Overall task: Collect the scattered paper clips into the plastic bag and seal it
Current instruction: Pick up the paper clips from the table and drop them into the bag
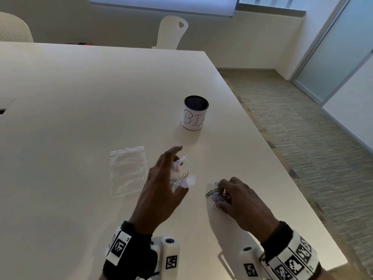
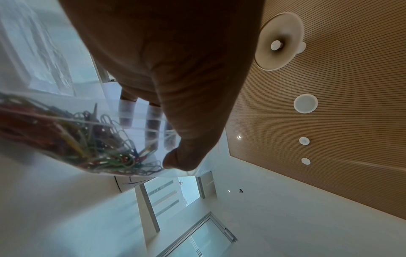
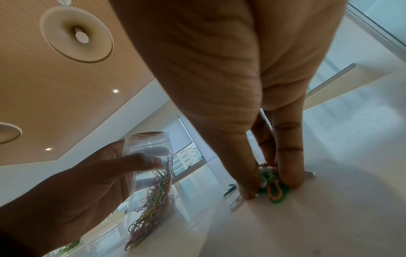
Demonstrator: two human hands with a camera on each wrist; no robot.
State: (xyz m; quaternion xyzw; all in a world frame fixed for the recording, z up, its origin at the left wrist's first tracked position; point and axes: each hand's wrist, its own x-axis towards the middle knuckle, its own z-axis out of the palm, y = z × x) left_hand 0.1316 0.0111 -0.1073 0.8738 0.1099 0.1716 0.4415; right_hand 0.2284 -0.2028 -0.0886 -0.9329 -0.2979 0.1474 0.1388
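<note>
My left hand [image 1: 161, 184] holds a small clear plastic bag [image 1: 182, 175] upright just above the table, thumb and fingers pinching its upper part. The bag [image 3: 151, 175] holds many coloured paper clips [image 2: 92, 144] and its mouth stands open. To its right my right hand [image 1: 238, 197] presses down on a small heap of loose paper clips [image 1: 215, 196] on the table, thumb and fingers closing round a green and orange bunch [image 3: 271, 184]. A single green clip [image 1: 209, 193] lies just left of the heap.
A second, flat clear plastic bag [image 1: 127, 170] lies on the white table [image 1: 80, 118] left of my left hand. A black mesh cup with a white paper label [image 1: 195, 113] stands farther back. The table's right edge [image 1: 268, 142] runs close by my right hand.
</note>
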